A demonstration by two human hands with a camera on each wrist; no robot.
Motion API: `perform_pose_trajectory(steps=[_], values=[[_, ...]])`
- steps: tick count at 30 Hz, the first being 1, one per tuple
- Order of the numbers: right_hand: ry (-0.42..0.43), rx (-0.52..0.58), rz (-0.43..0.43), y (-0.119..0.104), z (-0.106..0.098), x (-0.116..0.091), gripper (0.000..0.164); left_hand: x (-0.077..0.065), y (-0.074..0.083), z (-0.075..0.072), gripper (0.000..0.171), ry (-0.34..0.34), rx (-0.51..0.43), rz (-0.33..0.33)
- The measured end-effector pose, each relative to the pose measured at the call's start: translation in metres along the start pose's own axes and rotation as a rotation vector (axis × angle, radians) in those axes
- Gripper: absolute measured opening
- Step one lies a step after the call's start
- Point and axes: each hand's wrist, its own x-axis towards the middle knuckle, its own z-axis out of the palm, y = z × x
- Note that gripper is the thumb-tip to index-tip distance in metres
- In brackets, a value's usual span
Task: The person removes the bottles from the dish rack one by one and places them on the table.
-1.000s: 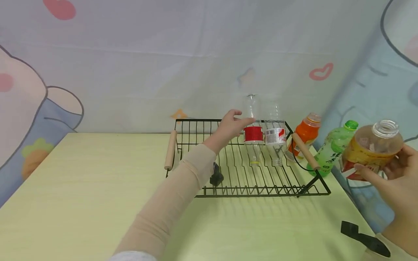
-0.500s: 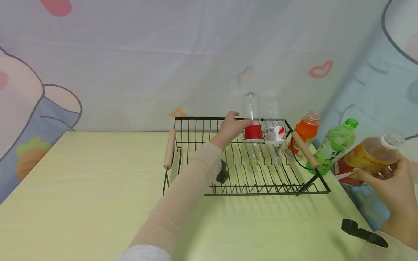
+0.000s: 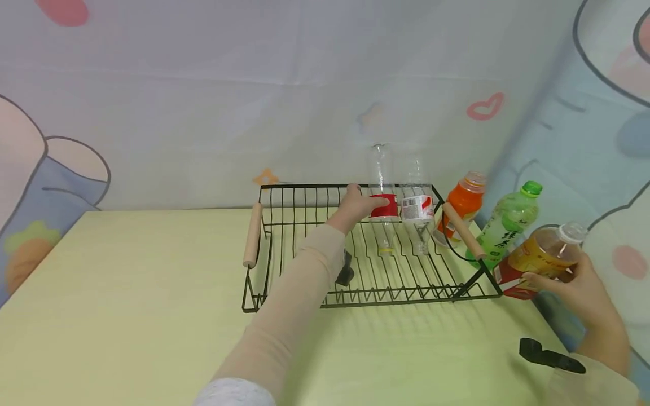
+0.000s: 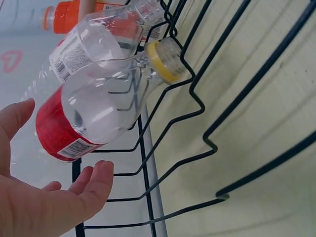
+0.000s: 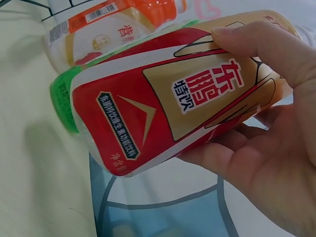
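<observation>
A clear plastic bottle with a red label (image 3: pixel 390 211) leans neck-down in the black wire rack (image 3: pixel 406 302), a yellow ring around its neck. Beside it, a clear bottle with a white label (image 3: pixel 417 207) leans the same way. My left hand (image 3: pixel 350 208) is at the red label, and in the left wrist view its thumb and fingers are spread on either side of the bottle with a gap. My right hand (image 3: pixel 581 293) grips an uncapped red and gold drink bottle (image 3: pixel 538 256), tilted low beside the rack's right end. Its fingers wrap around the label.
Right of the rack stand an orange bottle (image 3: pixel 463 203) and a green bottle with a green cap (image 3: pixel 510 220), near the table's right edge. The rack has wooden handles (image 3: pixel 253 235) at both ends. A printed cloth (image 3: pixel 203 113) hangs behind the table (image 3: pixel 127 316).
My right hand has lowered the red and gold bottle leftward beside the green bottle and tilted it. My left hand's thumb now overlaps the red label in the head view. The head view has shifted slightly.
</observation>
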Motion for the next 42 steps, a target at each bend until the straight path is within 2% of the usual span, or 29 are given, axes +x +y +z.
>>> perform_pose_trajectory(steps=[7, 11, 16, 20, 23, 26, 31, 37, 42], values=[[-0.091, -0.036, 0.039, 0.004, 0.004, 0.002, 0.057, 0.003, -0.006, 0.006, 0.093, -0.018, -0.016, -0.002], [-0.135, -0.033, 0.008, 0.003, 0.011, 0.006, 0.048, 0.005, -0.006, 0.012, 0.092, -0.020, -0.020, -0.014], [-0.163, -0.036, 0.016, 0.002, 0.019, 0.010, 0.051, 0.007, -0.006, 0.017, 0.094, -0.013, -0.016, -0.026], [-0.188, -0.036, 0.061, 0.001, 0.025, 0.013, 0.055, 0.007, -0.007, 0.019, 0.097, -0.019, -0.009, -0.029], [-0.210, -0.049, 0.092, 0.000, 0.028, 0.014, 0.067, 0.006, -0.007, 0.020, 0.096, -0.025, -0.008, -0.024], [-0.219, -0.086, 0.115, 0.000, 0.030, 0.014, 0.078, 0.004, -0.007, 0.020, 0.094, -0.028, -0.008, -0.017], [-0.232, -0.134, 0.140, 0.001, 0.032, 0.014, 0.084, 0.004, -0.007, 0.020, 0.090, -0.029, -0.002, -0.011], [-0.241, -0.119, 0.127, 0.001, 0.034, 0.016, 0.081, 0.005, -0.008, 0.021, 0.088, -0.031, 0.005, -0.020], [-0.230, -0.054, 0.056, 0.002, 0.034, 0.017, 0.068, 0.007, -0.007, 0.020, 0.089, -0.033, 0.003, -0.032]])
